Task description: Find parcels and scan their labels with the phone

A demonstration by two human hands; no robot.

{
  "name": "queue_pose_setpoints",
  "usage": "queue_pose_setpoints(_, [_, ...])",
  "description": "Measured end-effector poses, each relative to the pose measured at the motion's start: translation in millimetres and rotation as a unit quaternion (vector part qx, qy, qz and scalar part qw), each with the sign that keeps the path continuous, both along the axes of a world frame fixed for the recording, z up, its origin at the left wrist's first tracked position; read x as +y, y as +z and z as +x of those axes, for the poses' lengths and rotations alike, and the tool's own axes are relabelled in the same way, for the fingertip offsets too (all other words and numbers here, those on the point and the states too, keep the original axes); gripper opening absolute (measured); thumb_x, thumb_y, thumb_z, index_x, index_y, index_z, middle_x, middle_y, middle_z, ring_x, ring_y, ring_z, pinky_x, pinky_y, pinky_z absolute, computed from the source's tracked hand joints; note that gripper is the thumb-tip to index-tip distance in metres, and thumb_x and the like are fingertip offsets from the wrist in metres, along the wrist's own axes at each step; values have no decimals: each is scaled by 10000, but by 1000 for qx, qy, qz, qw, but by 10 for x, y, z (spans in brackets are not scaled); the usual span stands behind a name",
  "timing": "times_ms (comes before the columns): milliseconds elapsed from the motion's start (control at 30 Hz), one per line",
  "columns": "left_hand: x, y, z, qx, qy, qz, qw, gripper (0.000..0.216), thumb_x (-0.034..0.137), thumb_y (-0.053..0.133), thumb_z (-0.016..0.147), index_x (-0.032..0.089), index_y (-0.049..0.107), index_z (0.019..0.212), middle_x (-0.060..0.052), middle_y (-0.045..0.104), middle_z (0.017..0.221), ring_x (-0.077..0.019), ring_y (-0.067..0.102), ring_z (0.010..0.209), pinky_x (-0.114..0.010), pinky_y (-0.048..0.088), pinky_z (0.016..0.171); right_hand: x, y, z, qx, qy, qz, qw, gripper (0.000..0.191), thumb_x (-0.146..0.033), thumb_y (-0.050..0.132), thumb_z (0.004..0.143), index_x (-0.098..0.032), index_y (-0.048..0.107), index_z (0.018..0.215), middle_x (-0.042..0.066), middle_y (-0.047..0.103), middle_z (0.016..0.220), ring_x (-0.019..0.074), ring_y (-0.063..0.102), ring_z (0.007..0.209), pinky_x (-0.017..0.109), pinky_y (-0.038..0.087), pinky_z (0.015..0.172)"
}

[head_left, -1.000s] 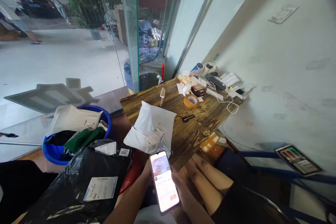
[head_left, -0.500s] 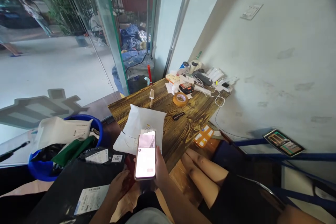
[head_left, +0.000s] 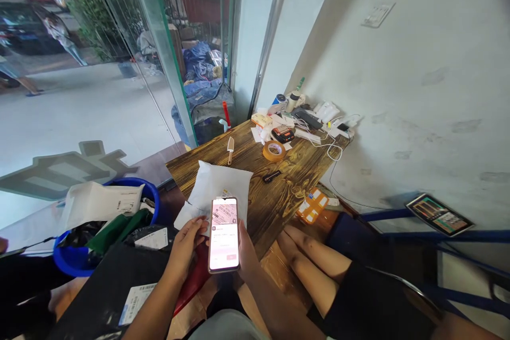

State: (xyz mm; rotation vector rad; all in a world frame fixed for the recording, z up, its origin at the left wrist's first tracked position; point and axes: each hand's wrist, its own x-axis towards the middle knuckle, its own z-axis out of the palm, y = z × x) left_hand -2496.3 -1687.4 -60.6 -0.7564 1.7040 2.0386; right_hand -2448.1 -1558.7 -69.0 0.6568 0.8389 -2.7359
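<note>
My right hand grips a lit smartphone upright over the near edge of a dark wooden table. Its screen shows a pink page with a parcel label at the top. My left hand reaches up to the phone's left side, fingertips on the near edge of a white plastic parcel that lies on the table. The parcel's label is mostly hidden behind the phone.
A roll of tan tape, a small knife, a black clip and chargers with cables lie further back. A blue tub of parcels and a black bag are at left. Glass wall behind, bare knees at right.
My left hand has risen from beside my lap to the edge of the white parcel. The phone stays over the label, and its screen now shows the label.
</note>
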Motion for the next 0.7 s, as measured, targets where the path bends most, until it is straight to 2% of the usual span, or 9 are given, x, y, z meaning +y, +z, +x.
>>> queue_pose_setpoints(167, [189, 114, -184, 27, -27, -13, 999, 548, 552, 723, 518, 141, 707, 881, -90, 702, 877, -191, 619, 805, -256, 461, 630, 24, 4, 3, 0, 5, 2, 1000, 784, -753, 670, 580, -137, 642, 1063, 113, 741, 921, 304, 679, 903, 473, 500, 860])
queue_pose_setpoints(300, [276, 166, -249, 14, -52, -4, 999, 546, 576, 713, 485, 125, 695, 792, -104, 705, 871, -194, 618, 786, -258, 470, 637, 27, -15, 4, -9, 5, 4, 1000, 805, -764, 669, 570, -132, 633, 1067, 104, 744, 898, 283, 692, 826, 461, 505, 855])
queue_pose_setpoints(433, [301, 167, -296, 18, -58, -2, 998, 499, 581, 727, 479, 141, 681, 708, -77, 691, 751, -185, 604, 717, -274, 485, 663, 25, -32, -7, -9, -4, 7, 1000, 776, -750, 685, 567, -145, 626, 1049, 92, 742, 892, 263, 694, 760, 452, 515, 836])
queue_pose_setpoints(567, [297, 155, -356, 32, -105, -67, 992, 510, 640, 689, 464, 151, 667, 605, -49, 652, 643, -170, 566, 658, -267, 448, 641, 30, -69, -2, 25, -10, 14, 1000, 706, -733, 653, 634, -143, 622, 1020, 99, 737, 838, 276, 693, 784, 459, 522, 806])
queue_pose_setpoints(700, [300, 172, -383, 67, -139, -102, 983, 493, 662, 670, 474, 179, 572, 445, -17, 570, 510, -151, 502, 568, -278, 402, 612, 41, -125, 6, 41, -22, 38, 998, 656, -702, 648, 674, -160, 596, 1040, 95, 738, 866, 256, 689, 708, 458, 531, 769])
